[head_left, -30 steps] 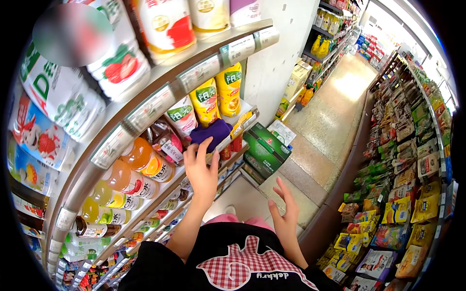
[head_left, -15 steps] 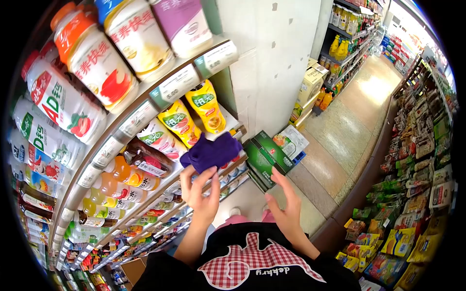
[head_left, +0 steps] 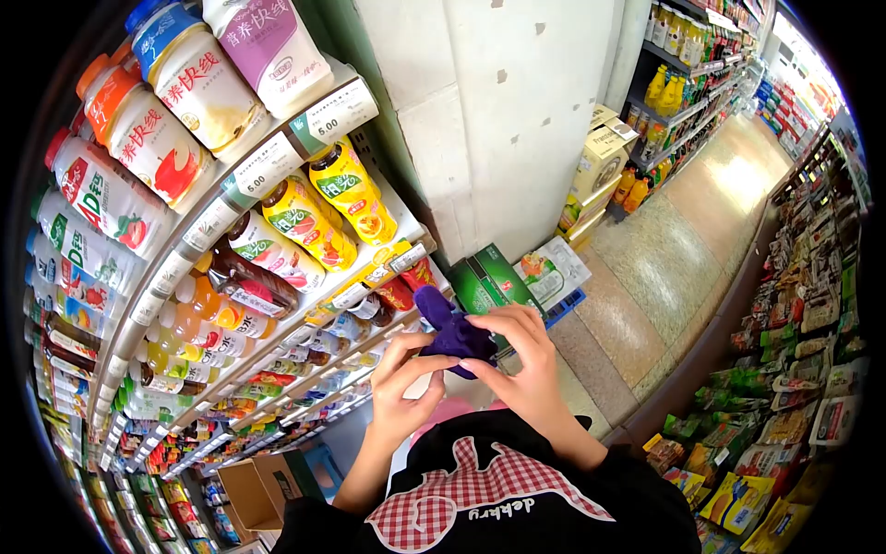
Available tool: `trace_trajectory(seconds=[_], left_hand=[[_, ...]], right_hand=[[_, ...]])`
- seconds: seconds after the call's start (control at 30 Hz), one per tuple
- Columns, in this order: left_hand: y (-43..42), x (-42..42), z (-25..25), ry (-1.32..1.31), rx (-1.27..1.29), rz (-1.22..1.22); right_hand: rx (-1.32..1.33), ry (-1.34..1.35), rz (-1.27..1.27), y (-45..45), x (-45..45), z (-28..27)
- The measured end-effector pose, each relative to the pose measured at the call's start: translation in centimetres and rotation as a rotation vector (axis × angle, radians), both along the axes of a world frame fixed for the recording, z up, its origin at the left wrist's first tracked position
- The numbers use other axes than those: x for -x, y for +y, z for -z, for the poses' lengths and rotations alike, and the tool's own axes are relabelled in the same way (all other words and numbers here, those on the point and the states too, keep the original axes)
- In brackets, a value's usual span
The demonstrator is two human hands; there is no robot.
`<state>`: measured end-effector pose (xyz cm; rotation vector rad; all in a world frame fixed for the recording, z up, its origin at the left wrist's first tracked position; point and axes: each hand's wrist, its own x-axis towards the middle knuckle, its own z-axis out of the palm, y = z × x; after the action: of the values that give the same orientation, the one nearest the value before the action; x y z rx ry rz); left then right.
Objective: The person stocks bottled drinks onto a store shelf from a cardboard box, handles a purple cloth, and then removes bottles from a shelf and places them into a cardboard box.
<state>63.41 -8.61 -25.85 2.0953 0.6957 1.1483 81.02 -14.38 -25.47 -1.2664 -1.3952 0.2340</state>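
Head view: purple cloth (head_left: 454, 334) bunched, held up in front of the torso, between the drinks shelf (head_left: 301, 137) and the aisle floor (head_left: 637, 305). Left hand (head_left: 404, 395): fingers bent, thumb and fingertips pinching the cloth's near side. Right hand (head_left: 528, 365): fingers curved round its aisle side, thumb beneath, gripping. Green box (head_left: 487, 282) lies just beyond the cloth; yellow bottles (head_left: 309, 223) stand on the shelf, leftward in view.
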Motion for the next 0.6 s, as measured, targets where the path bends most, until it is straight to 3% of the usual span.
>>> trace_trajectory(seconds=[0.1, 0.27, 0.37, 0.5, 0.6], left_hand=[[-0.3, -0.8, 0.1, -0.007, -0.100, -0.029], [-1.5, -1.4, 1.7, -0.023, -0.141, -0.111], [-2.3, -2.9, 3.4, -0.223, 0.203, -0.179], [-1.5, -4.1, 3.6, -0.112, 0.558, -0.195], [-0.3, -2.8, 8.3, 0.058, 0.981, 0.004]], right_hand=[[0.082, -0.018, -0.033, -0.4, -0.6, -0.9], [-0.021, 0.032, -0.002, -0.7, -1.3, 0.7], [-0.036, 0.072, 0.044, -0.9, -1.7, 0.5], [0.023, 0.129, 0.087, -1.0, -2.6, 0.9], [0.060, 0.148, 0.094, -0.8, -3.2, 1.8]])
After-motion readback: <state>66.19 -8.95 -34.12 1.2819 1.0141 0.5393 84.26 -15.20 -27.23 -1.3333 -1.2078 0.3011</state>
